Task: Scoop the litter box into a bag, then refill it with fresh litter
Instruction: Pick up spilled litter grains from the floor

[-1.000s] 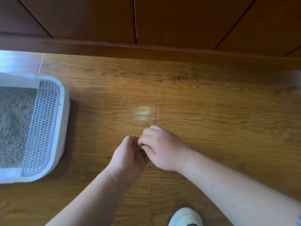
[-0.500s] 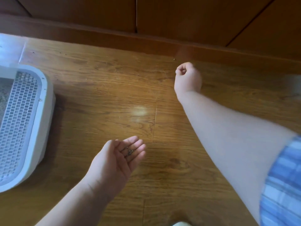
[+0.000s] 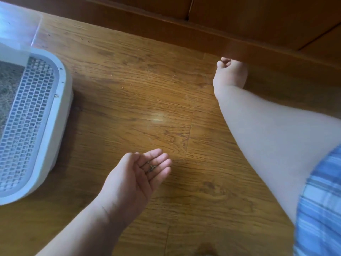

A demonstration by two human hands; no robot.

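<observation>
The white litter box (image 3: 57,126) stands at the left edge, with grey litter (image 3: 7,84) inside and a perforated step grille (image 3: 27,117) on its near end. My left hand (image 3: 132,178) is held palm up above the floor, fingers nearly straight, with a few dark litter grains (image 3: 151,168) lying on them. My right hand (image 3: 229,74) reaches far out to the floor by the wooden baseboard (image 3: 184,28), its fingertips curled together. Whether anything is between those fingertips is hidden.
The wooden floor (image 3: 138,100) stretches between the box and the baseboard. A few stray grains (image 3: 86,40) lie on it near the box's far corner. Dark wooden panels rise behind the baseboard. My blue plaid sleeve (image 3: 321,209) fills the lower right.
My hands were together a second ago. The left has turned palm up with grains on it, and the right has reached out to the baseboard and stays there. My view swung slightly right.
</observation>
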